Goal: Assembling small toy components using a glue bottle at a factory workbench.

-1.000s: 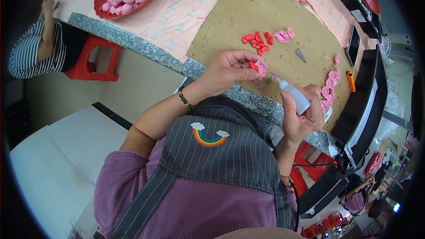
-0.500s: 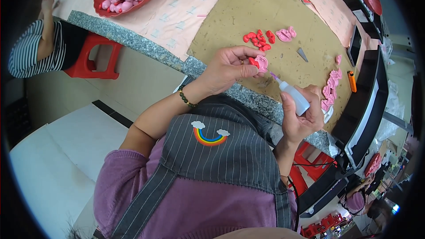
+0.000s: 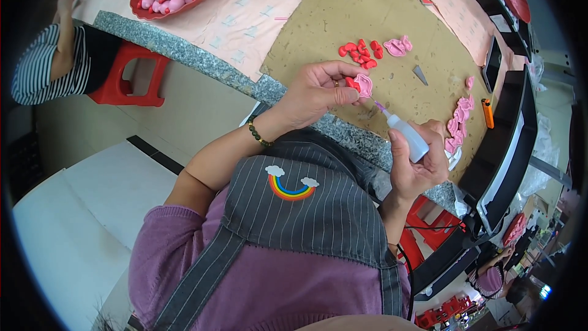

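Observation:
Between thumb and fingers, my left hand [image 3: 324, 91] pinches a small pink moulded piece [image 3: 364, 86] with a red piece [image 3: 352, 83] against its left side. My right hand [image 3: 424, 156] is wrapped round a translucent squeeze bottle [image 3: 407, 136] with a thin purple-based nozzle. The nozzle tip is at the lower edge of the pink piece; whether it touches I cannot tell. Just beyond my left hand lie several loose red pieces [image 3: 358, 53] and a pink piece [image 3: 398, 45]. More pink pieces [image 3: 459, 124] lie in a row to the right of my right hand.
A grey pointed tip [image 3: 420, 75] lies on the brown board [image 3: 318, 30]. An orange cutter [image 3: 487, 113] and a phone [image 3: 491, 64] lie near the black trays [image 3: 499, 159] on the right. A red bowl [image 3: 177, 15] of pink figures stands far left, near another person's arm [image 3: 63, 43].
The view has shifted very slightly. Both hands hold the same things in nearly the same pose, with the nozzle still at the pink piece.

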The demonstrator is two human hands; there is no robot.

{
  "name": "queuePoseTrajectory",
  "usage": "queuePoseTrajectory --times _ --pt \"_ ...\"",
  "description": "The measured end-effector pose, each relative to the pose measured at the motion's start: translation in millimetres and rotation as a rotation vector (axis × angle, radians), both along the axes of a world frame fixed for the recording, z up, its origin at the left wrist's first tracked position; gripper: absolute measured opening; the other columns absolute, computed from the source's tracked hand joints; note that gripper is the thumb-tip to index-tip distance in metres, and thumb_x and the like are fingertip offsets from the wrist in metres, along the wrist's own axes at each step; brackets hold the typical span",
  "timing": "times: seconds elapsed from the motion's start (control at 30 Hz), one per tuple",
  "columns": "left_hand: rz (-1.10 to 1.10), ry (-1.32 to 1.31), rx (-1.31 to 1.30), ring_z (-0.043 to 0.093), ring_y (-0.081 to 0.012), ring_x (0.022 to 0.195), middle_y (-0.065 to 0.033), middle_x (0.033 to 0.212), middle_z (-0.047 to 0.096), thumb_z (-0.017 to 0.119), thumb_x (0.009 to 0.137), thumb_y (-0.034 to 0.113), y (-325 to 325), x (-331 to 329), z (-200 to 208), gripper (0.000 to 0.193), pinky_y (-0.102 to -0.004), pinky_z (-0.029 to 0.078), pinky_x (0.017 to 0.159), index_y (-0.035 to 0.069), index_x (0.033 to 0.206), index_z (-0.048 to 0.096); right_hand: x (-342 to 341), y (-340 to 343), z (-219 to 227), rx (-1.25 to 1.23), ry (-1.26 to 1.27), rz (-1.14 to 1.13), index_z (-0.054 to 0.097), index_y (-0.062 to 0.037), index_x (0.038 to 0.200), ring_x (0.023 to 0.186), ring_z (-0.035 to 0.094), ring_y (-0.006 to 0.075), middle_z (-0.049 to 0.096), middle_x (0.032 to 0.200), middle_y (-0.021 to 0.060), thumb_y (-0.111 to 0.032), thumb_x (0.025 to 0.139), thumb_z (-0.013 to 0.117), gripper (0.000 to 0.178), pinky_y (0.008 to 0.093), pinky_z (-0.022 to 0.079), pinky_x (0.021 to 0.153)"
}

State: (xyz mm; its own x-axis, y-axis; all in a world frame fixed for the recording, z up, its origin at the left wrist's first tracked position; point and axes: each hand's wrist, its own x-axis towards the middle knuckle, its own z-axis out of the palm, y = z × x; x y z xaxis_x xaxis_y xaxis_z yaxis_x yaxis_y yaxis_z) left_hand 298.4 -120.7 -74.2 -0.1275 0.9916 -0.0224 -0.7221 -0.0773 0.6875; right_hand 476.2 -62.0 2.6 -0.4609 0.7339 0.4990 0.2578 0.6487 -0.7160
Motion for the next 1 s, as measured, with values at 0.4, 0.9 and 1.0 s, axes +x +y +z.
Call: queuePoseTrajectory --times 0.4,0.9,1.0 --pt "-0.002 -0.010 0.016 0.060 -0.0164 0.092 -0.0112 0.102 0.061 0.060 0.084 0.005 0.4 1.2 -3.3 0.035 -0.0294 0.049 0.082 -0.003 0.116 0.051 -1.8 -3.0 1.4 -0.039 0.038 0.009 0.060 0.0052 0.077 0.063 0.046 0.0153 0.053 0.066 0.0078 0.000 0.065 0.072 0.018 0.0246 0.034 0.057" --pt "0.022 -0.051 0.012 0.062 -0.0169 0.091 -0.0117 0.101 0.062 0.060 0.081 -0.003 1.2 2.8 -2.3 0.031 -0.0275 0.052 0.080 -0.004 0.111 0.054 -3.7 -2.4 1.2 -0.002 0.004 0.036 0.059 0.0044 0.077 0.063 0.046 0.0151 0.052 0.066 0.0075 0.000 0.065 0.073 0.018 0.0245 0.033 0.056" --pt "0.028 -0.044 0.010 0.062 -0.0173 0.091 -0.0120 0.101 0.062 0.060 0.081 -0.004 1.0 2.6 -2.4 0.031 -0.0278 0.052 0.080 -0.004 0.111 0.054 -4.1 -3.0 0.8 -0.018 0.009 0.047 0.059 0.0045 0.077 0.063 0.045 0.0149 0.052 0.067 0.0074 0.000 0.065 0.073 0.018 0.0243 0.033 0.056"
